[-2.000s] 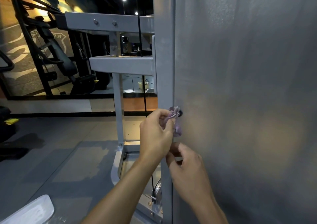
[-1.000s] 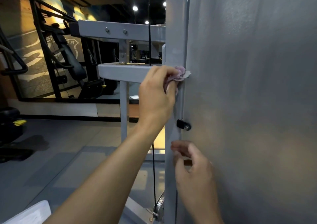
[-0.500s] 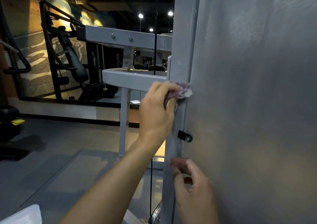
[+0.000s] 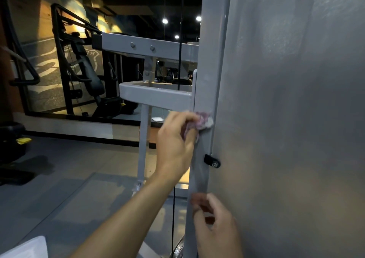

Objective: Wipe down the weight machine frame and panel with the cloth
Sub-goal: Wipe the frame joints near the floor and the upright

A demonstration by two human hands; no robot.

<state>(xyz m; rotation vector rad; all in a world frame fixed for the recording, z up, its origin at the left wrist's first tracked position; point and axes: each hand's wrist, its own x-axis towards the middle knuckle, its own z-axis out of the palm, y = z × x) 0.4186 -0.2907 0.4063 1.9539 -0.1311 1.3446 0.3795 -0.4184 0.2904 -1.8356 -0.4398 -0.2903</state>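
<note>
Left hand grips crumpled cloth against frame upright; right hand loosely curled, holding nothing.

Left hand: raised at the end of an outstretched bare forearm, fingers curled round the cloth, pressing it to the frame upright.
Right hand: lower on the same upright, fingers loosely curled against its edge, back toward the camera.

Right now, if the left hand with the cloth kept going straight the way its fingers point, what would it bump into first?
The left hand points up and right, pressing the cloth on the grey post. Straight on, it likely meets the big panel edge just past the cloth, though depth is unclear.
</note>
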